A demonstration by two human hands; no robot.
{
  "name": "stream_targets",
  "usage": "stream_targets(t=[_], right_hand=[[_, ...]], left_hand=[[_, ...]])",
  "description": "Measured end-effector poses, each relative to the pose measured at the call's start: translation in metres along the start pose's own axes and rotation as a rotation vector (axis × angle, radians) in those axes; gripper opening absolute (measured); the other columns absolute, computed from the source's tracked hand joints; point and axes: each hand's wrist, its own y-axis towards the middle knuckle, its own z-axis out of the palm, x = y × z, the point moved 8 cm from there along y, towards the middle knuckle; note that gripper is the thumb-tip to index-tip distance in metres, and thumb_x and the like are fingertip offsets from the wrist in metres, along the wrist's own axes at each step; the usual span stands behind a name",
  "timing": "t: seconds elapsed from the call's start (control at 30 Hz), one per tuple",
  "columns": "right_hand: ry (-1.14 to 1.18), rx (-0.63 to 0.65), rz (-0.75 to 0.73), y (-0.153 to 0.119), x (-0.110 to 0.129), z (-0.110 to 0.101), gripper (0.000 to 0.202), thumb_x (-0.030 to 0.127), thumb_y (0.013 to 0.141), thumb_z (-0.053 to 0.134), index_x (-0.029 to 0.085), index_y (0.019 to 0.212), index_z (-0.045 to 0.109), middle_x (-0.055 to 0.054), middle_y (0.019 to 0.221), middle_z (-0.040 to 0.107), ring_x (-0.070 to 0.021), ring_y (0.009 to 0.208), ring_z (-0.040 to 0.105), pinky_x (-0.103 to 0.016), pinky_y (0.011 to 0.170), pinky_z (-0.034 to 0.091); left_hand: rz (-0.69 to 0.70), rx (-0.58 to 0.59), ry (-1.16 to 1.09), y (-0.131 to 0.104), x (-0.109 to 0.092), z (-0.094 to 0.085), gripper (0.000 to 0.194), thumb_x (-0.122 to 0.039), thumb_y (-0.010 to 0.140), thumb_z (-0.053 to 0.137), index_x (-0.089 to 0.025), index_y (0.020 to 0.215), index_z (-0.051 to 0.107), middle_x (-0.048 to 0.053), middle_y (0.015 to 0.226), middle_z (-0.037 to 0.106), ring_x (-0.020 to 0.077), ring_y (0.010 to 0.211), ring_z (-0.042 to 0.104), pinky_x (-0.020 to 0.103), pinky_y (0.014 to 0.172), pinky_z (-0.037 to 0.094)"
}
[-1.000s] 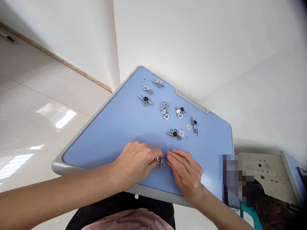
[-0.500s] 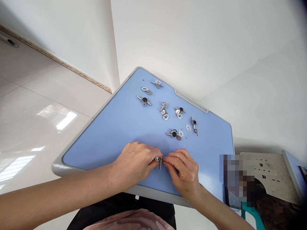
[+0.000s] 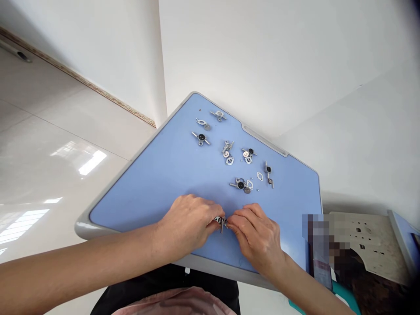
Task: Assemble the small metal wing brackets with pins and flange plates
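My left hand (image 3: 193, 221) pinches a small metal valve body (image 3: 222, 223) with a pipe stub pointing toward me, just above the near part of the table. Close on its right side, my right hand (image 3: 257, 232) has thumb and fingers pressed together. Whatever these fingertips hold is too small and covered to make out. Farther up lies a similar valve body (image 3: 240, 185) with a black disc, beside a thin oval plate (image 3: 250, 184) and a round metal disc (image 3: 247, 190).
More valve bodies (image 3: 201, 138) and oval plates (image 3: 230, 161) lie scattered across the blue table (image 3: 147, 183). Tiny screws (image 3: 257, 190) lie among them. White walls border the far side. Right of the table are a beige perforated panel (image 3: 377, 240) and a person, partly blurred out.
The view has shifted slightly, so the table sits a little farther right. My right fingertips have drawn slightly away from the valve body and a bit of metal shows between. The left grip stays.
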Motion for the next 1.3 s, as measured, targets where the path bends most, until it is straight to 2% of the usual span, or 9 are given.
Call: stream_targets(t=[0.2,0.37,0.43,0.53,0.63,0.77,0.93,1.17,1.3], right_hand=[[-0.080,0.146,-0.017,0.003,-0.001,0.007,0.021,0.015,0.095,0.051,0.019,0.078,0.062,-0.002,0.072,0.064,-0.0155,0.073,0.051,-0.027,0.055,0.040],[-0.223,0.264,-0.116,0.004,0.005,0.013,0.023,0.007,0.092,0.049,0.019,0.074,0.059,-0.003,0.069,0.059,-0.0168,0.069,0.045,-0.029,0.052,0.033],[-0.258,0.295,-0.147,0.007,0.006,0.014,0.023,0.006,0.090,0.050,0.018,0.072,0.058,-0.003,0.066,0.057,-0.0173,0.068,0.044,-0.030,0.051,0.030],[-0.201,0.353,-0.128,0.014,0.000,0.015,0.022,0.014,0.090,0.057,0.018,0.069,0.058,-0.001,0.064,0.057,-0.0167,0.068,0.046,-0.030,0.049,0.028],[-0.079,0.516,-0.005,0.023,-0.014,0.024,0.017,0.021,0.088,0.065,0.020,0.071,0.062,0.001,0.065,0.061,-0.0154,0.068,0.052,-0.029,0.048,0.026],[0.030,0.778,0.247,0.029,-0.034,0.037,0.016,0.023,0.086,0.066,0.024,0.070,0.068,0.004,0.062,0.064,-0.0138,0.065,0.056,-0.027,0.051,0.026],[0.146,0.954,0.506,0.028,-0.043,0.044,0.019,0.029,0.085,0.065,0.025,0.067,0.070,0.006,0.053,0.059,-0.0108,0.053,0.050,-0.025,0.051,0.029],[0.280,0.899,0.675,0.019,-0.048,0.042,0.017,0.030,0.082,0.064,0.024,0.068,0.072,0.006,0.052,0.055,-0.0085,0.050,0.044,-0.024,0.052,0.031],[0.498,0.805,0.800,0.002,-0.056,0.033,0.031,0.041,0.087,0.054,0.020,0.069,0.070,0.006,0.050,0.048,-0.0081,0.045,0.039,-0.023,0.047,0.031]], left_hand=[[0.004,0.014,0.012,0.002,-0.002,-0.002,0.018,-0.024,0.088,0.054,-0.028,0.089,0.071,-0.003,0.081,0.074,0.0161,0.068,0.065,0.026,0.050,0.025],[-0.019,0.064,0.031,0.002,-0.003,-0.002,0.018,-0.023,0.087,0.055,-0.029,0.091,0.072,-0.003,0.081,0.074,0.0174,0.068,0.065,0.027,0.050,0.022],[-0.019,0.072,0.028,0.002,-0.003,-0.002,0.020,-0.022,0.088,0.055,-0.030,0.093,0.072,-0.003,0.082,0.075,0.0176,0.069,0.066,0.027,0.051,0.022],[-0.013,0.071,0.023,0.002,-0.004,-0.002,0.020,-0.022,0.089,0.054,-0.029,0.093,0.073,-0.002,0.084,0.075,0.0176,0.070,0.066,0.027,0.051,0.022],[-0.006,0.067,0.025,0.002,-0.004,-0.003,0.020,-0.024,0.089,0.054,-0.028,0.091,0.073,-0.002,0.084,0.075,0.0172,0.070,0.067,0.027,0.050,0.022],[-0.017,0.074,0.032,0.002,-0.003,-0.003,0.020,-0.024,0.089,0.053,-0.029,0.090,0.073,-0.002,0.082,0.075,0.0167,0.070,0.066,0.027,0.050,0.022],[-0.022,0.055,0.007,0.001,-0.002,-0.004,0.022,-0.026,0.090,0.051,-0.029,0.091,0.073,-0.003,0.085,0.076,0.0162,0.070,0.066,0.026,0.052,0.024],[-0.021,0.016,-0.013,-0.001,-0.001,-0.004,0.021,-0.025,0.087,0.055,-0.031,0.093,0.075,-0.003,0.077,0.075,0.0138,0.064,0.062,0.024,0.052,0.026],[-0.022,-0.010,-0.041,-0.001,-0.001,-0.007,0.021,-0.024,0.086,0.057,-0.032,0.092,0.075,-0.004,0.075,0.074,0.0120,0.060,0.061,0.022,0.051,0.027]])
